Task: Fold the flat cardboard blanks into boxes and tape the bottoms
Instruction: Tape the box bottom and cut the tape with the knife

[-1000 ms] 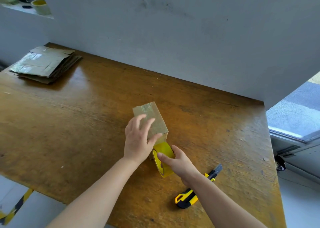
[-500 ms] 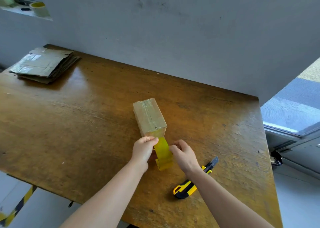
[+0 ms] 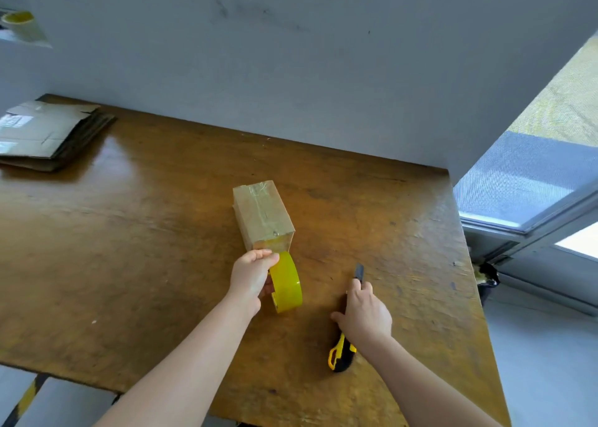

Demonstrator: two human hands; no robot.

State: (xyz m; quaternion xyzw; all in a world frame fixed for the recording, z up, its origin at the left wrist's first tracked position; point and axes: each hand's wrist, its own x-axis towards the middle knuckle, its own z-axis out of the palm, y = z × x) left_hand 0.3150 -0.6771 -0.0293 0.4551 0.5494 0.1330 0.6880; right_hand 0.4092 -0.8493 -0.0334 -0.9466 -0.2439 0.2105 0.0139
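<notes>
The small brown cardboard box stands mid-way across the worn wooden counter, its upturned seam taped. The left hand grips the yellow roll of packing tape, just beside the box's near end. The right hand grips the yellow-and-black utility knife. The step in hand looks like cutting the tape: the blade must meet the strip while the left hand keeps it taut.

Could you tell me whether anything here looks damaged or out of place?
Only small things: the tape across the box looks crinkled at its far end, and the top blank on the stack has a ragged, notched far edge.
</notes>
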